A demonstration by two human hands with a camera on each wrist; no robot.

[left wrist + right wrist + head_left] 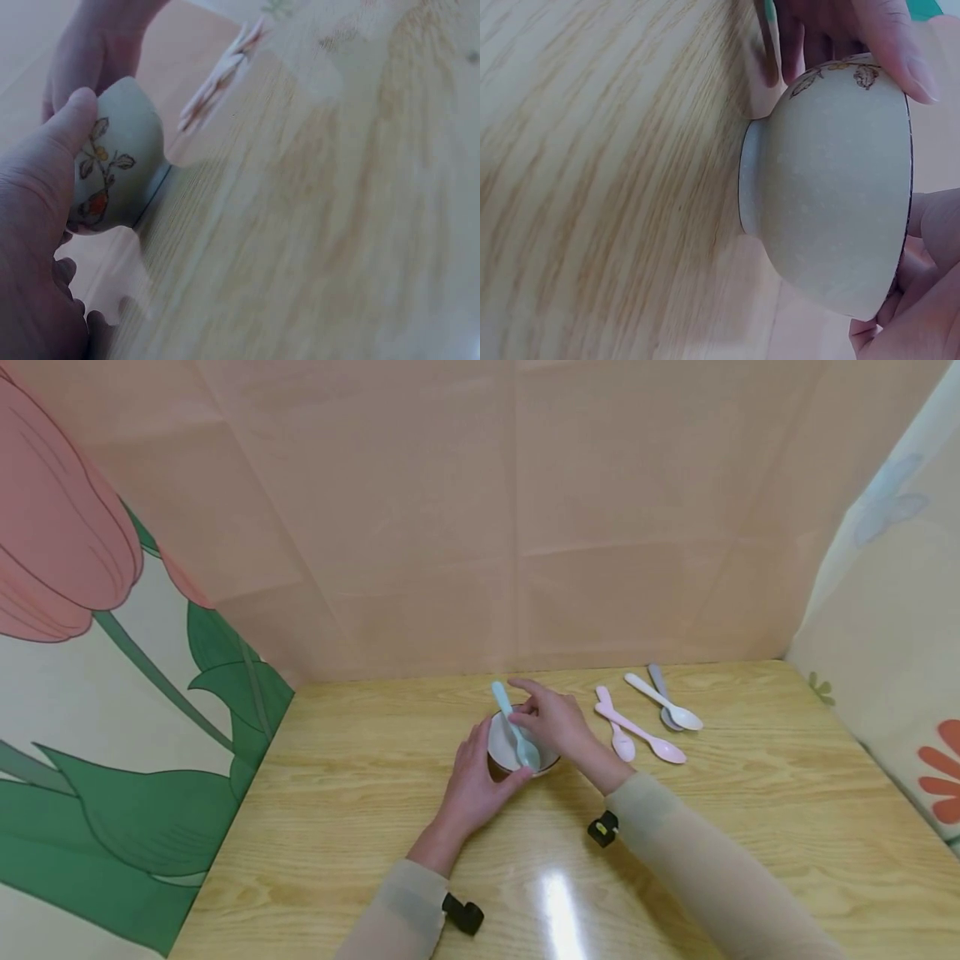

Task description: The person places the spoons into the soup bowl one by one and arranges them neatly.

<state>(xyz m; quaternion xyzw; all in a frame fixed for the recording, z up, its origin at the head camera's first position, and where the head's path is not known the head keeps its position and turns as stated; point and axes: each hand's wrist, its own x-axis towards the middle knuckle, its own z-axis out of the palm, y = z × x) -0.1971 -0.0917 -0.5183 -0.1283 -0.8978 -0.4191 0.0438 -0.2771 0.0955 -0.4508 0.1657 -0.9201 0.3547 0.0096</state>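
Note:
A cream bowl (pixel 501 739) with a brown rim and a painted flower sprig (pixel 97 169) stands upright on the wooden table. My left hand (pixel 476 781) grips its near left side, thumb at the rim. A pale teal spoon (pixel 527 752) lies inside the bowl, its handle reaching past the far rim. Over the right side of the bowl is my right hand (pixel 555 720), index finger stretched out and apart from the thumb, whose tip is right at the spoon handle. In the right wrist view, other fingers (pixel 922 300) of this hand are beside the bowl's rim.
Right of the bowl lie two crossed pink spoons (pixel 651 742). Farther right, a white spoon (pixel 675 710) overlaps a grey spoon (pixel 657 678). The wooden table (pixel 337 810) ends at a plain pinkish backdrop (pixel 412 527), with printed flower cloths at both sides.

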